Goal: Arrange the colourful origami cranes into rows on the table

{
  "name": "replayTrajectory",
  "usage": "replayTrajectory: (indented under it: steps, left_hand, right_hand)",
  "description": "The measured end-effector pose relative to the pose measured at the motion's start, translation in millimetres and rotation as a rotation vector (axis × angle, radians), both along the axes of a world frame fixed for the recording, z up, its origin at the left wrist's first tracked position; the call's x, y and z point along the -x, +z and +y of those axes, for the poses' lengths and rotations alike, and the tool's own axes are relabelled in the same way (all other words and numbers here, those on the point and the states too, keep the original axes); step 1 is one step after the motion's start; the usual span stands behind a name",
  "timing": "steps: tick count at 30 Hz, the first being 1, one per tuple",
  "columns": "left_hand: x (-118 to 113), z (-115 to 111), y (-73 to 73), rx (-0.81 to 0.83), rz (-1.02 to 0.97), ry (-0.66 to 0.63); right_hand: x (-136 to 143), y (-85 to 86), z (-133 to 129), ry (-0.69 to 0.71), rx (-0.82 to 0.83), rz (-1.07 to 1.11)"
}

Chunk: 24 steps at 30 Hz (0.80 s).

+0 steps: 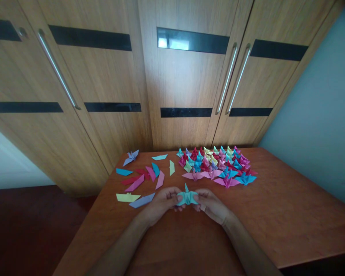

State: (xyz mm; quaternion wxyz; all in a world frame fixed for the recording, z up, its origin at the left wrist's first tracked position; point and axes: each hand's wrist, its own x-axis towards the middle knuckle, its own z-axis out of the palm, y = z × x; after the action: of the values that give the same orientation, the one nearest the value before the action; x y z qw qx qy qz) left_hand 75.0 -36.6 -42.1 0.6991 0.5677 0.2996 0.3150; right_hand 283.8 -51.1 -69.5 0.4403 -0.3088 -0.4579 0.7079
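A mint-green folded paper crane (188, 197) is held between my two hands near the middle of the table, its pointed tip facing up. My left hand (164, 202) pinches its left wing, the thumb on top. On the other side, my right hand (211, 203) grips the right wing between thumb and fingers. Beyond my right hand, many coloured paper cranes (227, 182) stand grouped in rows. Several flat folded paper pieces (135, 183) in pink, red, blue and yellow lie beyond and left of my left hand.
The brown wooden table (278, 214) reaches back to a wooden wardrobe (181, 84) with metal handles. One lilac crane (131, 157) sits apart at the back left corner. A pale blue wall (319, 126) rises at the right.
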Motion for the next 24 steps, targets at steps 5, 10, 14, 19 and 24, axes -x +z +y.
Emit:
replayTrajectory:
  steps: [5, 10, 14, 19, 24]
  left_hand:
    - [0.5, -2.2, 3.2, 0.023, -0.021, -0.051]
    - [3.3, 0.8, 0.7, 0.159, -0.128, 0.017]
    - [4.9, 3.1, -2.5, 0.240, -0.238, 0.108]
    - [4.8, 4.1, -3.1, 0.257, -0.282, 0.122]
    - [5.3, 5.8, -3.9, 0.222, -0.274, 0.145]
  right_hand:
    - [-0.9, -2.4, 0.4, 0.000, 0.017, 0.060]
    - [-4.2, -4.5, 0.3, -0.047, 0.050, 0.180]
    - [-7.0, -4.8, 1.1, -0.095, 0.049, 0.269]
    - [-7.6, -6.3, 3.6, -0.128, 0.073, 0.326]
    - [-7.0, -4.8, 6.2, -0.205, 0.074, 0.304]
